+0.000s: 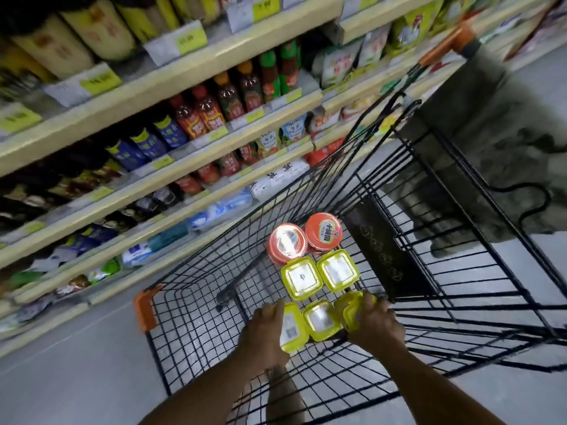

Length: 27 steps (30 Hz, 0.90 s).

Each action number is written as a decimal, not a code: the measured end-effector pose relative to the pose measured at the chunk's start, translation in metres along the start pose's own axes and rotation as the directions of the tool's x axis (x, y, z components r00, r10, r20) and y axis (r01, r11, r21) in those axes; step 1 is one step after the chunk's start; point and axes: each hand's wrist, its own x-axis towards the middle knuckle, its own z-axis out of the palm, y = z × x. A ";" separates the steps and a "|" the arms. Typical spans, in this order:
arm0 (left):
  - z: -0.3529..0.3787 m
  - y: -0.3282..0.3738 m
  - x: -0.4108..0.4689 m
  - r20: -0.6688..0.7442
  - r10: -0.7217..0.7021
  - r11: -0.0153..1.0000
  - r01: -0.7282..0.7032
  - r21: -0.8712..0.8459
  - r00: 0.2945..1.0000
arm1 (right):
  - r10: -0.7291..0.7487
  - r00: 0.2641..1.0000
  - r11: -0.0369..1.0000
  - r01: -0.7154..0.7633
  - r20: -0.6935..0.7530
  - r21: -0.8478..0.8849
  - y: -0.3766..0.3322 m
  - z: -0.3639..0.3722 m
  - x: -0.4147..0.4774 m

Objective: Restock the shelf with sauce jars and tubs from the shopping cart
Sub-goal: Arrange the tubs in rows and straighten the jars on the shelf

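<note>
A black wire shopping cart [196, 317] holds several yellow-lidded tubs and two orange-lidded jars [322, 232]. Both my hands reach down into it. My left hand [266, 332] grips the side of the nearest left yellow tub [292, 328]. My right hand [372, 325] curls over the top of the nearest right yellow tub [349, 314]. A third tub [321, 319] sits between them, untouched. Two more tubs [302, 279] lie just beyond, in front of the jars.
Cream shelves [184, 176] with sauce bottles, pouches and price tags run along the left. The cart's orange corner bumper [144, 311] faces the shelf; its orange handle [451, 41] is at the far end. Grey floor lies between cart and shelf. A dark mottled mass [491, 133] lies past the cart.
</note>
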 end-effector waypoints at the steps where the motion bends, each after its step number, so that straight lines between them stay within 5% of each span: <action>1: -0.003 -0.006 -0.006 -0.013 -0.014 1.000 0.014 -0.006 1.000 | -0.005 1.000 1.000 0.005 -0.009 -0.006 -0.006 -0.003 -0.006; 8: -0.024 -0.065 -0.068 -0.083 -0.072 0.992 0.062 -0.112 0.994 | -0.098 0.983 0.995 0.098 -0.155 -0.010 -0.057 -0.017 -0.053; 15: -0.033 -0.144 -0.168 -0.320 -0.150 0.950 0.046 -0.310 0.935 | -0.241 0.937 0.968 0.249 -0.252 0.001 -0.126 -0.028 -0.119; 20: -0.029 -0.210 -0.264 -0.478 -0.276 0.895 0.042 -0.444 0.834 | -0.398 0.869 0.912 0.409 -0.295 -0.023 -0.198 -0.034 -0.185; 27: 0.011 -0.315 -0.420 -0.645 -0.506 0.760 -0.057 -0.647 0.573 | -0.587 0.711 0.780 0.624 -0.387 -0.035 -0.331 -0.024 -0.320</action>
